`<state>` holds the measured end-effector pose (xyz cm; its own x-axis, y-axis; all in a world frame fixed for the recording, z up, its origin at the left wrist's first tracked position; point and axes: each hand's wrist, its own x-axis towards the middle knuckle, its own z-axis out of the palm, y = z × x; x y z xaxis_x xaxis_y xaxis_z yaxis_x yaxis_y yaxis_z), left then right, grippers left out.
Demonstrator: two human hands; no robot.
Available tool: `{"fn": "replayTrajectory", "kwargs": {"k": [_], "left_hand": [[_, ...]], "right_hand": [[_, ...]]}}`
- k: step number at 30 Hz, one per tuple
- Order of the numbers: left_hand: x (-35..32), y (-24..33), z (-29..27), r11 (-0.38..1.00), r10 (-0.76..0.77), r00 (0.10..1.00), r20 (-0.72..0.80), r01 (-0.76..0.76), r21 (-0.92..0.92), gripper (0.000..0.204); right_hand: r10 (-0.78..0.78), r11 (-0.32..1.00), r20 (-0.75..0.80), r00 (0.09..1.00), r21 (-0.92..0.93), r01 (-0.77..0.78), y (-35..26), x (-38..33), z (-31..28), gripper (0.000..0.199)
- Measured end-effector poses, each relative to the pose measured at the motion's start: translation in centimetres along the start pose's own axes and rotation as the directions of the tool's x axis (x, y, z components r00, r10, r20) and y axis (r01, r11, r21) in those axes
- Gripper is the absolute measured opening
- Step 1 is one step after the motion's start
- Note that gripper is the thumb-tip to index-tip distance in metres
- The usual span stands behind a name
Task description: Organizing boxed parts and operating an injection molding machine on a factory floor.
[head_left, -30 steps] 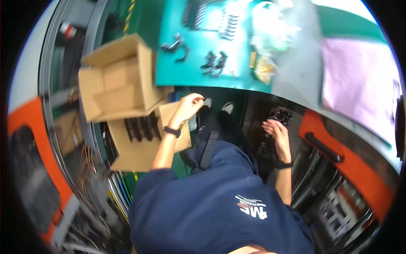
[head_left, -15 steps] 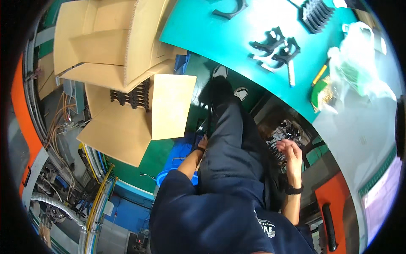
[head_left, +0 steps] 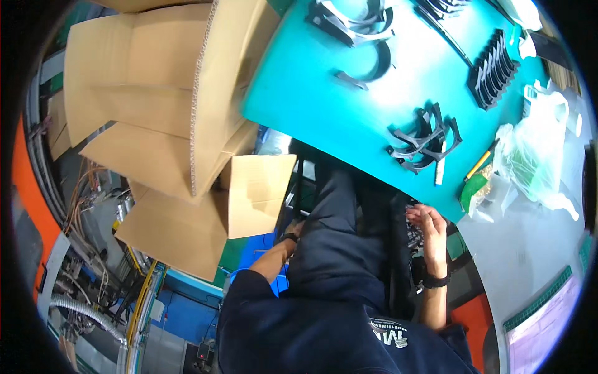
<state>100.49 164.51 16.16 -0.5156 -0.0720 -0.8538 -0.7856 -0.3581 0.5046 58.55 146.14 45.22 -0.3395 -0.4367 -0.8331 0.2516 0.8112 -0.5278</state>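
My left hand (head_left: 295, 229) is low beside my left thigh, close to the dark seat edge. Its fingers are mostly hidden, so any grip cannot be made out. Just below the front edge of the green table (head_left: 299, 106) is my right hand (head_left: 428, 222), loosely bent with the fingers partly apart and nothing visible in it. Several black curved brackets (head_left: 430, 146) lie in a loose group on the table above that hand. A white marker-like stick (head_left: 440, 167) rests beside them.
Open cardboard boxes (head_left: 140, 62) stand at the left, one flap (head_left: 258, 193) reaching toward my left arm. More curved brackets (head_left: 367, 62) and a nested stack (head_left: 492, 70) lie farther back. A plastic bag (head_left: 536, 149) and yellow pen (head_left: 481, 163) are at the right.
The table and boxes now sit lower and nearer in view, and the table edge covers my feet. My right hand is now close under that edge; both hands keep similar poses.
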Motion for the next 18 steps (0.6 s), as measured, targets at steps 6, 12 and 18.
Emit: {"fn": "replayTrajectory", "kwargs": {"k": [6, 12, 18], "left_hand": [[1.1, 9.4, -11.8, 0.880, 0.300, 0.954, 0.029, -0.288, 0.379, 0.024], [-1.9, 18.3, -17.2, 0.885, 0.202, 0.979, 0.027, -0.194, 0.424, 0.023], [-5.9, 22.1, -19.1, 0.790, 0.430, 0.840, -0.331, -0.172, 0.589, 0.023]], "right_hand": [[-0.050, 0.997, 0.038, 0.998, 0.066, 0.047, -0.7, 1.3, 0.5, 0.028], [-0.167, 0.979, 0.013, 0.986, 0.123, 0.164, 1.5, 1.3, -0.4, 0.027], [-0.286, 0.929, -0.040, 0.958, 0.235, 0.287, 4.7, 1.8, -0.5, 0.028]]}}
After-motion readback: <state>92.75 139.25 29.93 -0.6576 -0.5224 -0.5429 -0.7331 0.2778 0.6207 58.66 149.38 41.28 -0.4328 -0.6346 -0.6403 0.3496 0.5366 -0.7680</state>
